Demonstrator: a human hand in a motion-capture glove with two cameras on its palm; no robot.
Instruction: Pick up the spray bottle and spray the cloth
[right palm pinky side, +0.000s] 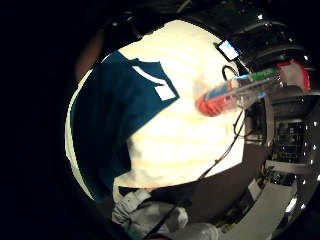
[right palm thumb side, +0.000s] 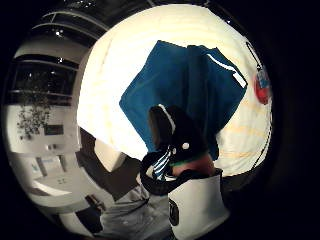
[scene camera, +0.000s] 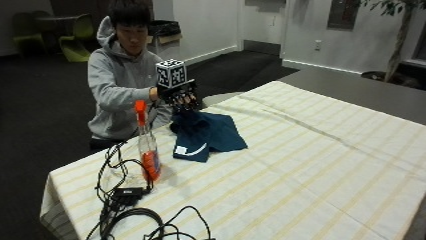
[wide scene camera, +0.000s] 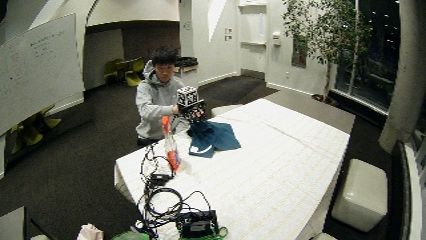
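The pick-up had not begun. The bottle (scene camera: 146, 145) stood upright and untouched near the table (scene camera: 319, 165) corner closest to the person, its orange trigger head uppermost, with black cables (scene camera: 123, 200) lying just beside its base. The cloth (scene camera: 203, 132), dark blue and loosely folded, lay near the table edge in front of the person, a little apart from the bottle.

The right hand (scene camera: 178, 95) hung in the air above the cloth's near end, wrist raised, fingers pointing down toward the cloth and relaxed, holding nothing. The palm views agreed: the cloth filled much of the thumb-side view, and the bottle appeared off to one side.

In my judgement, the next move calls for carrying the hand sideways to the bottle and closing the fingers round its neck below the trigger.
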